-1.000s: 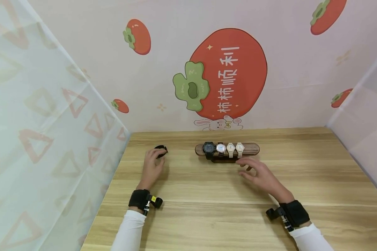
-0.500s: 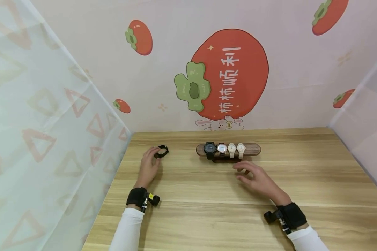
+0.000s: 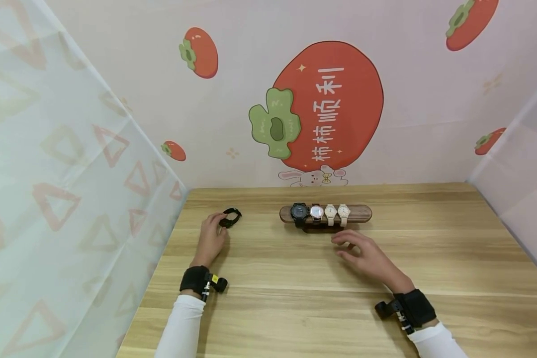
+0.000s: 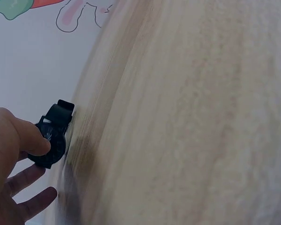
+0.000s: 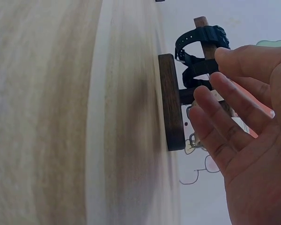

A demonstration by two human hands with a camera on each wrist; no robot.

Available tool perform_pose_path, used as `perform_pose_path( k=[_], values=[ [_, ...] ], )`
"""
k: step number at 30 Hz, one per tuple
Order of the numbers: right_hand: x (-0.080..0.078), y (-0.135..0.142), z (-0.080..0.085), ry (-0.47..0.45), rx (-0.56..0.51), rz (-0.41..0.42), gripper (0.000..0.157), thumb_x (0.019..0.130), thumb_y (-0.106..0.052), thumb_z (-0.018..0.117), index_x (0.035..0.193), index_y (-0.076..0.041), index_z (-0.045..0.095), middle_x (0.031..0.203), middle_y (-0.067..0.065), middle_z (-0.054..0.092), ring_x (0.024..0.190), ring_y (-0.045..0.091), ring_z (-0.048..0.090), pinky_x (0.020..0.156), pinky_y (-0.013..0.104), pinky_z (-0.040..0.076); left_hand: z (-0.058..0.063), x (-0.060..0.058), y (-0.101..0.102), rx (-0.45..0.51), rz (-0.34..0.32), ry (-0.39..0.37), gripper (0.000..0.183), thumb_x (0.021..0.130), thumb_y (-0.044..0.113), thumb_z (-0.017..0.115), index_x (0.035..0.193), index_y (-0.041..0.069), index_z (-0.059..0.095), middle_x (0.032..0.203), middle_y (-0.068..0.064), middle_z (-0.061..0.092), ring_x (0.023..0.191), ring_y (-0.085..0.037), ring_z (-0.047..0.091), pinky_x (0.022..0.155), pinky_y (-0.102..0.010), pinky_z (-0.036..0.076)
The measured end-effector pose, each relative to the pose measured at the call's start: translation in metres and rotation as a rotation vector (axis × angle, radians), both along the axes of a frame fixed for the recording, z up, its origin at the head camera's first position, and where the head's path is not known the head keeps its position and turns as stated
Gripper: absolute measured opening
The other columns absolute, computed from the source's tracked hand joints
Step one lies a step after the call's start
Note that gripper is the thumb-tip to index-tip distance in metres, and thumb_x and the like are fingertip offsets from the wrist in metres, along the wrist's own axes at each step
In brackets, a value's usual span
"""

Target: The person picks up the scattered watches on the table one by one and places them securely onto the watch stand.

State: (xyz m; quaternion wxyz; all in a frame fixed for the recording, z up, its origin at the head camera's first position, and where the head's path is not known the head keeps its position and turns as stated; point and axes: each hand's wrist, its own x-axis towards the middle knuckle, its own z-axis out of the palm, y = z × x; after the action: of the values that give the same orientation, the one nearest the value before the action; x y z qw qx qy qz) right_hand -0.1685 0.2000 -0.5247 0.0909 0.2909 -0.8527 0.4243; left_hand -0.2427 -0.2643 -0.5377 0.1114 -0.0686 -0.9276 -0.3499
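Observation:
A black wristwatch lies at the table's back left, its strap curved in a loop. My left hand pinches it at its near-left end. In the left wrist view the thumb presses on the dark round face of the watch, with the other fingertips beneath and beside it. My right hand hovers in front of a dark wooden watch stand, fingers loosely bent and holding nothing. On the stand's bar sit a large black watch, a silver-cased watch and two pale watches.
The stand's dark wooden base rests on the wood-grain table. A printed back wall rises behind the table, with a patterned side panel on the left and a pale one on the right.
My left hand has shifted a little left and towards me, exposing more of the black wristwatch, which has turned slightly. My right hand has drawn back slightly from the stand.

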Motion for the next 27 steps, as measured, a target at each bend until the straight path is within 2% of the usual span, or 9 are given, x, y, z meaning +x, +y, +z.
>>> perform_pose_path(
  k=[11, 16, 21, 27],
  values=[
    [0.000, 0.000, -0.001, -0.014, -0.006, 0.013, 0.033, 0.090, 0.007, 0.080, 0.121, -0.001, 0.075, 0.127, 0.011, 0.072, 0.108, 0.026, 0.071, 0.084, 0.037, 0.065, 0.000, 0.002, 0.003, -0.028, 0.019, -0.012, 0.036, 0.103, 0.004, 0.068, 0.139, -0.001, 0.066, 0.138, -0.022, 0.063, 0.126, -0.041, 0.054, 0.105, -0.057, 0.051],
    [0.000, 0.000, -0.002, -0.016, -0.006, 0.014, 0.032, 0.090, 0.007, 0.080, 0.120, -0.001, 0.075, 0.128, 0.011, 0.072, 0.108, 0.026, 0.070, 0.083, 0.035, 0.065, 0.000, 0.003, 0.005, -0.049, -0.002, 0.011, 0.031, 0.103, 0.005, 0.069, 0.134, 0.001, 0.070, 0.131, -0.019, 0.069, 0.118, -0.039, 0.057, 0.097, -0.053, 0.052],
    [-0.001, 0.000, -0.005, -0.023, -0.002, 0.009, 0.031, 0.090, 0.006, 0.080, 0.120, -0.002, 0.076, 0.128, 0.009, 0.072, 0.109, 0.024, 0.070, 0.083, 0.032, 0.065, -0.001, 0.005, 0.007, -0.040, -0.016, 0.018, 0.029, 0.103, 0.008, 0.070, 0.132, 0.004, 0.072, 0.128, -0.017, 0.072, 0.112, -0.036, 0.060, 0.094, -0.052, 0.053],
    [-0.002, 0.000, -0.006, -0.040, -0.004, 0.009, 0.030, 0.091, 0.006, 0.080, 0.119, -0.002, 0.076, 0.128, 0.009, 0.072, 0.109, 0.024, 0.070, 0.084, 0.032, 0.064, -0.004, 0.005, 0.012, -0.020, -0.051, 0.062, 0.029, 0.102, 0.008, 0.073, 0.131, 0.004, 0.074, 0.122, -0.017, 0.075, 0.108, -0.036, 0.061, 0.092, -0.052, 0.053]
  ],
)
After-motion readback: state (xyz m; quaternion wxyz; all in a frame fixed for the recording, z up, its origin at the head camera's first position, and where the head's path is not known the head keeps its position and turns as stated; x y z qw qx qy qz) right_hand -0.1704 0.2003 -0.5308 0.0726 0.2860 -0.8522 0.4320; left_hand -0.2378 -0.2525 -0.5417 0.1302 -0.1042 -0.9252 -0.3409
